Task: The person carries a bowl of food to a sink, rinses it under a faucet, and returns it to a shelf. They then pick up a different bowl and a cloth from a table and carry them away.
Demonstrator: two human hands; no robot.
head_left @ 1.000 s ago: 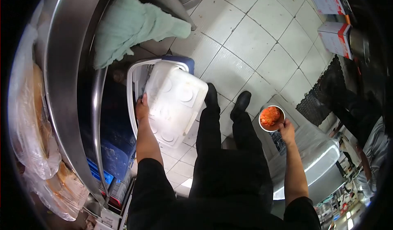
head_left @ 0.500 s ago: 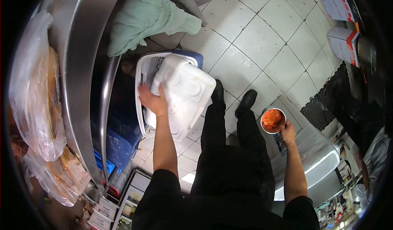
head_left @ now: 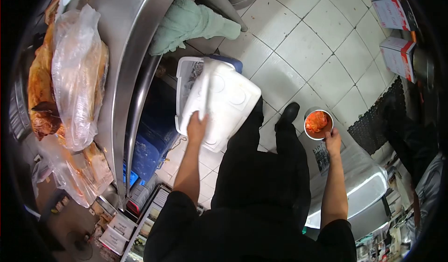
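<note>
Under L hand (head_left: 197, 127), pressed flat: white lid (head_left: 224, 106); R hand (head_left: 332, 140) grips bowl (head_left: 318, 124).

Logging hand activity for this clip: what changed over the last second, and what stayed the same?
The left hand let go of the cooler's rim and moved onto the white lid, where it now lies flat; the lid has swung down further over the cooler. The right hand stays as it was, holding the bowl of orange food beside the legs.
</note>
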